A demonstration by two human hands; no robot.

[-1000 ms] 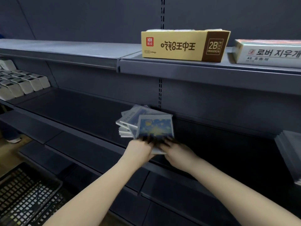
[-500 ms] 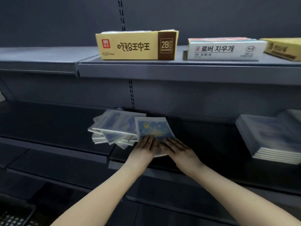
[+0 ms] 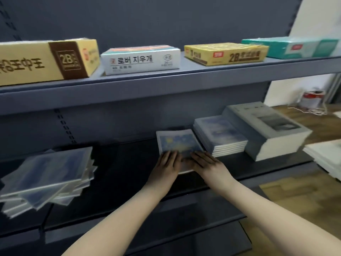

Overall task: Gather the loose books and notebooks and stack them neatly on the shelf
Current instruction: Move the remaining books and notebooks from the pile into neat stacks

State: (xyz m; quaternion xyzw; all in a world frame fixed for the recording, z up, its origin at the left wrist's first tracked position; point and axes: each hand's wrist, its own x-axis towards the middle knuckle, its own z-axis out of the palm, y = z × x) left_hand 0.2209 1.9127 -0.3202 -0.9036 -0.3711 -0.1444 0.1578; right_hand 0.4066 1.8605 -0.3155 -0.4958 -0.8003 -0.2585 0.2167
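While the messy notebook pile (image 3: 46, 178) lies far left on the middle shelf (image 3: 129, 156), left hand (image 3: 167, 168) and right hand (image 3: 208, 166) press flat, straight-fingered, on a starry-cover notebook (image 3: 178, 143) just beside the neat stack (image 3: 220, 135).

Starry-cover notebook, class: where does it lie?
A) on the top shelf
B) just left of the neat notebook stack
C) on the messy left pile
B: the starry-cover notebook lies on the middle shelf beside the neat notebook stack, with the left hand and right hand flat on its near end.
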